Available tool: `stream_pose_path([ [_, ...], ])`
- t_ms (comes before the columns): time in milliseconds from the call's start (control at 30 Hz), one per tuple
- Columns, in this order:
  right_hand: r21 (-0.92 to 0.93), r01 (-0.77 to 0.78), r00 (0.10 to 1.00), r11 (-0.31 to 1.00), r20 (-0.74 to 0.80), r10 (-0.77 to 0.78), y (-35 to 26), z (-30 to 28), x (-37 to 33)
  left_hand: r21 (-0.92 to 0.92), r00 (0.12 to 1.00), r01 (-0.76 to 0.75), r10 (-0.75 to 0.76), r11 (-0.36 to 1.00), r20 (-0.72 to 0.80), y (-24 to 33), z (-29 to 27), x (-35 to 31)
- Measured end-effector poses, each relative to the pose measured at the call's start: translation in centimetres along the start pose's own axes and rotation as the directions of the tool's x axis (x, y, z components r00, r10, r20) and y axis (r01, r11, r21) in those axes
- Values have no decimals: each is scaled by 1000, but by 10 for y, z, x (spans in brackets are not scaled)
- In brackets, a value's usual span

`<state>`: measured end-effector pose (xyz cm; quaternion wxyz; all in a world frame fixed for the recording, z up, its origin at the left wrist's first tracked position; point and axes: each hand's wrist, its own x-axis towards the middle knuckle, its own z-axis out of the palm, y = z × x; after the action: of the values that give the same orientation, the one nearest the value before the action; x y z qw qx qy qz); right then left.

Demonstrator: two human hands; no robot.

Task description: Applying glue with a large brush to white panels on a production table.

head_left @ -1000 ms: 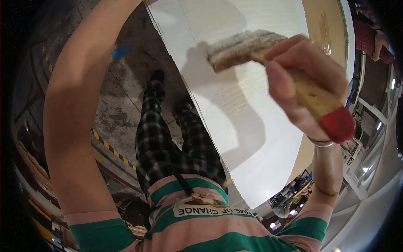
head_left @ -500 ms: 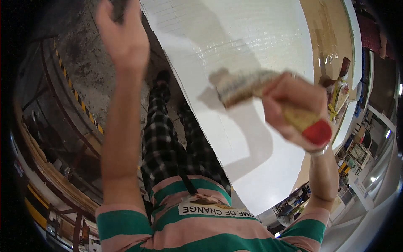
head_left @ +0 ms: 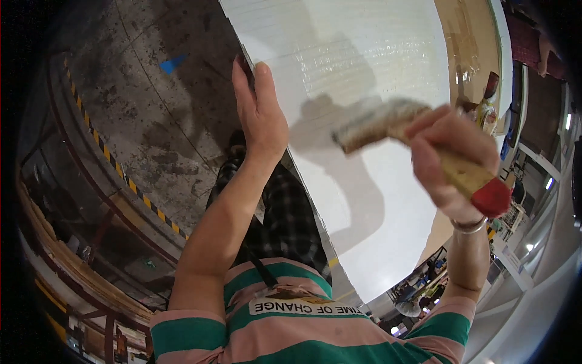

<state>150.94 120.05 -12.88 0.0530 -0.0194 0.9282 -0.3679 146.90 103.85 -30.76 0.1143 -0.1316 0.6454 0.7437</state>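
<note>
The left hand point(head_left: 264, 124) pinched the left edge of the white sheet point(head_left: 397, 236) between thumb and fingers. The right hand point(head_left: 451, 161) was closed around the handle of a wide brush point(head_left: 385, 128), whose red butt pointed rightward. The brush was held over the sheet, bristles to the left, slightly blurred. Glossy ridges marked the sheet beyond it. A brown board point(head_left: 465, 30) showed along the sheet's right side.

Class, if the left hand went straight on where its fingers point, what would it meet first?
The left hand would probably meet the left edge of the white sheet first: that edge seems to run between its thumb and fingers, though depth is unclear.
</note>
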Motion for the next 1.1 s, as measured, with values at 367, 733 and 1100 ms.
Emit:
stream_pose_path([
  [367, -28, -62, 998, 998, -10, 62, -18, 5, -13, -59, 997, -75, 75, 995, -3, -2, 1, 2],
  [733, -149, -33, 999, 988, -33, 29, -17, 12, -8, -25, 998, -38, 37, 999, -54, -8, 3, 5],
  [1100, 48, -76, 993, 996, 96, 71, -14, 3, -33, 51, 997, -25, 28, 998, -72, 1, 2, 6],
])
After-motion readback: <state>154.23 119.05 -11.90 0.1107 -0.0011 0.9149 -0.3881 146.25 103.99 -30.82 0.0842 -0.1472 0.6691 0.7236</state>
